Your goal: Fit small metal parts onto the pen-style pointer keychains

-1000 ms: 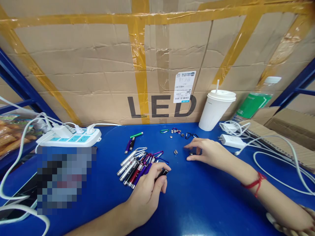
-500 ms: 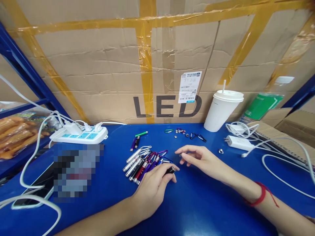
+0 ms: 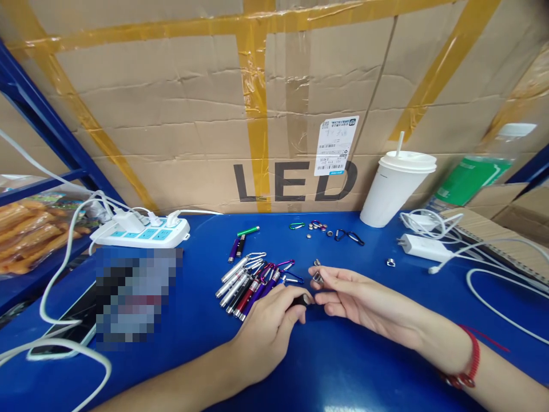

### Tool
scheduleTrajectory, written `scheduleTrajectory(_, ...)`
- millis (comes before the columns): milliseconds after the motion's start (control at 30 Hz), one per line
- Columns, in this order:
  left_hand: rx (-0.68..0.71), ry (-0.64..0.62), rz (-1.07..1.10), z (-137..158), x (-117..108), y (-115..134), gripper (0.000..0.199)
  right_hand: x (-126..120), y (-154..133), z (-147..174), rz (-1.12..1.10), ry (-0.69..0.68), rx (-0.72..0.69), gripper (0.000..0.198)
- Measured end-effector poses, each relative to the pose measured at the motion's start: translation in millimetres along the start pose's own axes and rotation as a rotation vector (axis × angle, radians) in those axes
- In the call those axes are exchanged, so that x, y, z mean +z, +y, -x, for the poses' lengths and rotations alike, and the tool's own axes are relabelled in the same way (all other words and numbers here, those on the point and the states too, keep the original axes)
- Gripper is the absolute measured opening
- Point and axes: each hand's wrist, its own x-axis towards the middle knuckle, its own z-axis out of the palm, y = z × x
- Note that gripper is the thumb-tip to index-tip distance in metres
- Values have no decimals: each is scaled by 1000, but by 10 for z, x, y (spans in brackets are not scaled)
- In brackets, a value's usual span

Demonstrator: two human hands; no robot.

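Note:
My left hand (image 3: 268, 320) is closed around a black penlight body (image 3: 302, 299); only its end shows past the fingers, the rest is hidden in the palm. Just to the right, my right hand (image 3: 360, 297) pinches a small silver metal cap (image 3: 318, 278) between thumb and forefinger, its other fingers curled near the tube's end. Beyond my left hand lies a fan of penlights (image 3: 245, 294) in silver, black, red and purple, several with carabiner clips (image 3: 286, 264). Behind them are a green penlight body (image 3: 249, 231), a black one (image 3: 241, 246) and a purple one (image 3: 233, 250).
Small round pieces (image 3: 317, 226) and loose carabiners (image 3: 355, 238) lie at the back. A silver cap (image 3: 390, 262) sits at right, near a white charger (image 3: 424, 247). A paper cup (image 3: 392, 189) stands behind. At left are a power strip (image 3: 141, 233) and a phone (image 3: 64, 326).
My right hand has turned palm inward and come closer to the black penlight body, the silver cap now showing at its fingertips. My left hand stays nearly where it was.

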Motion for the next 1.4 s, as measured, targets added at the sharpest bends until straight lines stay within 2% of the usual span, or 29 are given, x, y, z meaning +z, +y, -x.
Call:
scheduleTrajectory(167, -18, -3, 13, -6, 0, 9, 28, 8, 11, 27, -24, 15, -11, 19)
scheduleTrajectory(300, -48, -4, 19, -8, -6, 21, 29, -41, 45, -24, -1, -67, -27, 19)
scheduleTrajectory(500, -39, -23, 10, 0, -12, 34, 32, -115, 47, -58, -77, -167, -100, 37)
scheduleTrajectory(700, -4, -57, -26, 7, -24, 30, 34, -84, 72, -44, -79, -134, -108, 33)
scheduleTrajectory(933, -4, -34, -35, -19, -14, -5, 32, -82, 109, -106, -131, -79, -114, 33)
scheduleTrajectory(1200, 48, -10, -52, -13, -4, -30, 26, -105, 103, -131, 251, -45, -252, 29)
scheduleTrajectory(1300, 56, 9, -63, -17, 0, -28, 25, -96, 109, -124, 339, -12, -363, 26)
scheduleTrajectory(1400, 90, 36, -77, -26, 4, -27, 24, -94, 127, -119, 479, -38, -498, 21)
